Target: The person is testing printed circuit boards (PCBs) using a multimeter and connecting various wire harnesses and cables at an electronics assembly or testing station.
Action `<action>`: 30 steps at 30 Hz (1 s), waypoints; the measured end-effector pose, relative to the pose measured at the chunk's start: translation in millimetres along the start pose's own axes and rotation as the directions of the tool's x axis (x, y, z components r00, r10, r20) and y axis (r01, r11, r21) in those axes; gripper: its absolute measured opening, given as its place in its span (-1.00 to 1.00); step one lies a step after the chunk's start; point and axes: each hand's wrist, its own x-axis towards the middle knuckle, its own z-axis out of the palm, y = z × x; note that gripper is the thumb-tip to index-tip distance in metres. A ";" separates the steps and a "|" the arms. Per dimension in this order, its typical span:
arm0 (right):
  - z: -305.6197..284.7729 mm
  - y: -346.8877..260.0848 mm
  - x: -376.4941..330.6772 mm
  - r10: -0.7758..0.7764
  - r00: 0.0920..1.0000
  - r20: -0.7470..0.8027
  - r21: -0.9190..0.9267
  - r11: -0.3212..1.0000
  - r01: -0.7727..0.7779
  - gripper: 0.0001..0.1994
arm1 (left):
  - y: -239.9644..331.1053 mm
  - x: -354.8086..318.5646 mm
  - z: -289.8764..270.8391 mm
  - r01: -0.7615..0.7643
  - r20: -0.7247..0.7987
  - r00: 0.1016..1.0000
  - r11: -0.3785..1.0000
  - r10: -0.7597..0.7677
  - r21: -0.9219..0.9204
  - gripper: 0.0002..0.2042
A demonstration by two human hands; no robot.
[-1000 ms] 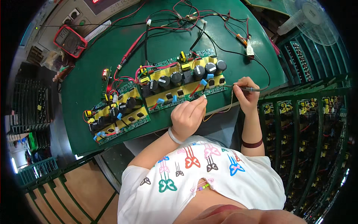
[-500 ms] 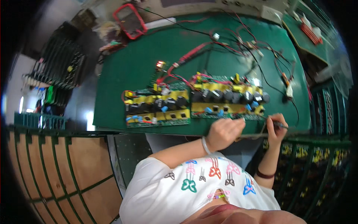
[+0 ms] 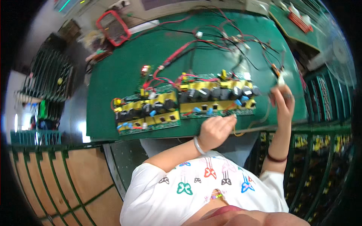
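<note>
On green bench, near edge: you are resting left hand (image 3: 214,130) curled, empty, on right circuit board (image 3: 217,98). Right hand (image 3: 283,101) is pinching white connector (image 3: 280,78) beside it. Likely wiring-up step; next move needs finding matching socket.

- Our left hand (image 3: 214,130) is curled in a loose fist, knuckles up, with a bangle at the wrist and the forearm bare.
- Our right hand (image 3: 283,101) is raised, its fingers (image 3: 278,91) pinched together at the top, with a dark band around the forearm.
</note>
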 end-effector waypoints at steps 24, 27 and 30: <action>11.2 63.2 87.9 0.273 0.942 0.193 0.000 0.960 -0.279 -0.78 | -5.2 4.2 -4.2 -0.037 0.083 0.996 0.999 0.037 0.002 -0.79; 13.8 68.0 92.4 0.254 0.944 0.209 -0.021 0.967 -0.256 -0.77 | -7.9 3.3 -5.6 -0.028 0.072 0.997 1.000 0.028 0.009 -0.78; 18.0 65.9 92.4 0.268 0.946 0.184 -0.038 0.963 -0.265 -0.76 | -9.3 -1.4 -9.0 -0.064 0.092 0.994 0.998 0.062 0.021 -0.74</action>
